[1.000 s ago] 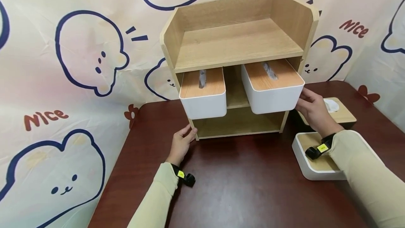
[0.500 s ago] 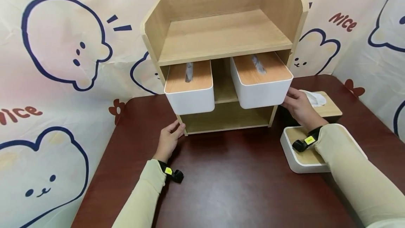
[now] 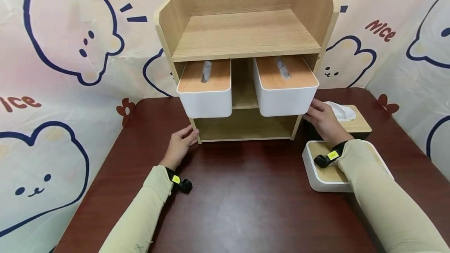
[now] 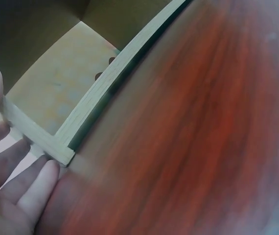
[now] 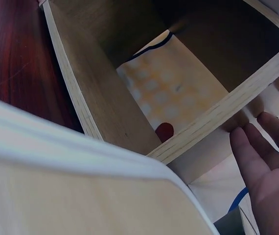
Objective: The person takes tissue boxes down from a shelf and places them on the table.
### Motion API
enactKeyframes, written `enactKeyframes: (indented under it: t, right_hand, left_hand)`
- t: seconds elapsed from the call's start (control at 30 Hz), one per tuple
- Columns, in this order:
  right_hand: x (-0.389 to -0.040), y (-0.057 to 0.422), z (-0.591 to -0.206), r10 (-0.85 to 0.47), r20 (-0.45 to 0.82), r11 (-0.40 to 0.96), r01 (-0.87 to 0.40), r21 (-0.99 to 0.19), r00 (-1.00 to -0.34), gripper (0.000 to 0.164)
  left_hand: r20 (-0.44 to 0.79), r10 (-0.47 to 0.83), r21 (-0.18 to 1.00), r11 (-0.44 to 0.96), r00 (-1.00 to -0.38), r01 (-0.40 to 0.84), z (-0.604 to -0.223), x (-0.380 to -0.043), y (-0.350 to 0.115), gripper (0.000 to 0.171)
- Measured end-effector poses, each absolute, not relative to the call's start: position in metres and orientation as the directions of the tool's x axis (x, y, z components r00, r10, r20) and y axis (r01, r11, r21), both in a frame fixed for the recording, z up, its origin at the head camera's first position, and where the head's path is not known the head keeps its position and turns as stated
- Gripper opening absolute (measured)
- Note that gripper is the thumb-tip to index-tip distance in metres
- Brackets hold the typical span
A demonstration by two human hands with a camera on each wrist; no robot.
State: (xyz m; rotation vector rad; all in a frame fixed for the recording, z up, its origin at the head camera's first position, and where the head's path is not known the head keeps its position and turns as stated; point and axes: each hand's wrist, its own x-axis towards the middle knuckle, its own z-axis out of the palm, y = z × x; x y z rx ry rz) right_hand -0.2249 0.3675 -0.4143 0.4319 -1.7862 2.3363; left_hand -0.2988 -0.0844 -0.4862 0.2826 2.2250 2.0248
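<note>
On the dark table (image 3: 246,206) stands a wooden shelf (image 3: 246,34) with two white boxes (image 3: 205,98) (image 3: 283,97) jutting from its middle tier. The left hand (image 3: 180,145), fingers straight, touches the shelf's lower left corner; the right hand (image 3: 323,122), fingers relaxed, rests against its right side. Judging by this, both boxes are placed; another box (image 3: 325,177) and a tissue box (image 3: 351,118) wait beside the shelf.

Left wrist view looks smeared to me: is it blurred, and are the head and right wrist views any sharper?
Left wrist view: the red-brown table is streaked with motion blur, though the shelf unit edge stays readable. Head view: evenly lit, sharp, edges bowed by wide-angle distortion. Right wrist view: the white box up close is soft, the shelf interior dark.
</note>
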Motion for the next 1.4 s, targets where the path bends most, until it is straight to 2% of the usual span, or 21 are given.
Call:
enactKeyframes:
  t: [0.4,0.6,0.67,1.03,1.4]
  right_hand:
    - [-0.225,0.361,-0.416,-0.027,0.283,-0.225,-0.271,-0.936,-0.959,0.025]
    - [-0.226,0.363,-0.416,-0.019,0.276,-0.205,-0.267,-0.942,-0.961,0.027]
    - [-0.225,0.364,-0.416,-0.012,0.278,-0.191,-0.27,-0.944,-0.961,0.027]
    - [-0.222,0.366,-0.414,-0.016,0.256,-0.178,-0.25,-0.952,-0.966,0.029]
    - [-0.223,0.367,-0.415,0.001,0.25,-0.177,-0.246,-0.953,-0.968,0.03]
  left_hand:
    - [-0.015,0.348,0.953,0.288,-0.937,0.091,-0.47,-0.299,-0.104,0.062]
    - [-0.011,0.395,0.814,0.537,-0.919,0.221,-0.452,-0.289,-0.114,0.054]
    - [0.008,0.415,0.768,0.58,-0.91,0.271,-0.446,-0.286,-0.115,0.051]
    - [0.071,0.466,0.66,0.641,-0.882,0.391,-0.417,-0.271,-0.116,0.043]
    - [0.081,0.518,0.586,0.667,-0.852,0.461,-0.406,-0.261,-0.109,0.047]
